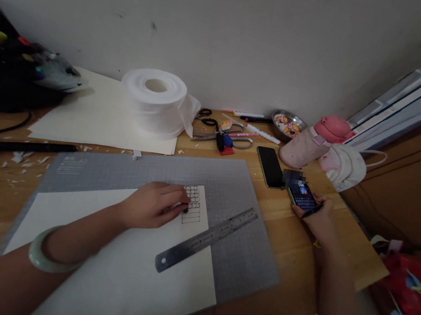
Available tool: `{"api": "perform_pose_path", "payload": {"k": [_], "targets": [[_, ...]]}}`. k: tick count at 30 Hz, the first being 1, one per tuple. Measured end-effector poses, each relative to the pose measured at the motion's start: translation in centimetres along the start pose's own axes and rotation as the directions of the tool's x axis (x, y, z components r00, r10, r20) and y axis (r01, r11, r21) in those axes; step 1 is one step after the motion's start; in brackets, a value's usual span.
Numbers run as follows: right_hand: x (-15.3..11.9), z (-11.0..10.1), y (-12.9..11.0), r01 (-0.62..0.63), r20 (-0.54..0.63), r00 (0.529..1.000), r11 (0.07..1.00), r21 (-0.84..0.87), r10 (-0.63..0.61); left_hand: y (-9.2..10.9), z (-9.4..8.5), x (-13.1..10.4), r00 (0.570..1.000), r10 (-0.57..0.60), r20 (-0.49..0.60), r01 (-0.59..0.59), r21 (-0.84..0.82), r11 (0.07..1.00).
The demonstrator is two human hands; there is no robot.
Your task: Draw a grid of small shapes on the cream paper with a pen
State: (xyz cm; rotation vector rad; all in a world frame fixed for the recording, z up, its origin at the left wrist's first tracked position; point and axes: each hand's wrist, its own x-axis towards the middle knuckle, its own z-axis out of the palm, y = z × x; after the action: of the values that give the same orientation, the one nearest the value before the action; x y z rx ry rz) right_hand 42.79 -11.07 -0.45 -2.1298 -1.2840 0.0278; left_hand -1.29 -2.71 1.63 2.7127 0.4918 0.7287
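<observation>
On the white paper [133,281], the small inked grid [194,208] looks part done: rounded outlines fill its upper rows, while lower ones hold only straight lines, seemingly left to fill. The left hand [157,205] curls over it around something dark, grasp unclear; the right hand [319,218] grips a lit phone [303,195].

Readable text: none anywhere on the table [295,279].
Cutting mat [243,262]: pale lettering by its far left corner, too faint to read.
Steel ruler [204,240]: rows of dark markings lying across the white sheet's [125,283] right edge; figures too small.
Lit phone [304,197]: tiny characters near the table's right edge, partly pixelated, unreadable.
White marker [265,134]: dark print toward the table's far edge, illegible.
</observation>
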Motion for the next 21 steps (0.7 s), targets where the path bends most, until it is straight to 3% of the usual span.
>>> {"api": "perform_pose_path", "payload": {"k": [5, 14, 21], "targets": [[-0.4, -0.1, -1.1, -0.087, -0.033, 0.996, 0.991, -0.103, 0.084, 0.0, 0.0, 0.0, 1.0, -0.011, 0.019, 0.011, -0.004, 1.0], [-0.2, -0.5, -1.0, 0.184, -0.128, 0.972, 0.979, -0.091, -0.195, 0.1, 0.0, 0.0, 0.999, -0.022, 0.024, 0.022, -0.008, 1.0], [0.0, -0.7, -1.4, 0.215, -0.095, 0.97, 0.973, -0.08, -0.222, 0.1, 0.0, 0.1, 1.0, 0.006, 0.006, -0.006, 0.001, 1.0]]}}
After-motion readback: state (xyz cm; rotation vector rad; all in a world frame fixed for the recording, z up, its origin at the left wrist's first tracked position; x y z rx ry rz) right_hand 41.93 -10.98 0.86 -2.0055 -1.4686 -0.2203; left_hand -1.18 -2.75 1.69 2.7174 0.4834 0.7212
